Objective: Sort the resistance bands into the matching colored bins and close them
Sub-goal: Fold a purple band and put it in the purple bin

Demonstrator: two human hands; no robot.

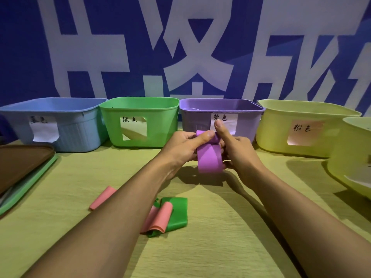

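Head view: purple band [209, 157], smooth, apparently folded.

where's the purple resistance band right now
In the head view, the flat purple rubber resistance band is held up at centre by the left hand and right hand, just before the purple plastic bin.

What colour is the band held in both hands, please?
Purple band, clearest in the head view.

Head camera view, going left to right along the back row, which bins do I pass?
Blue bin → green bin → purple bin → yellow bin, then another yellow bin at the right edge.
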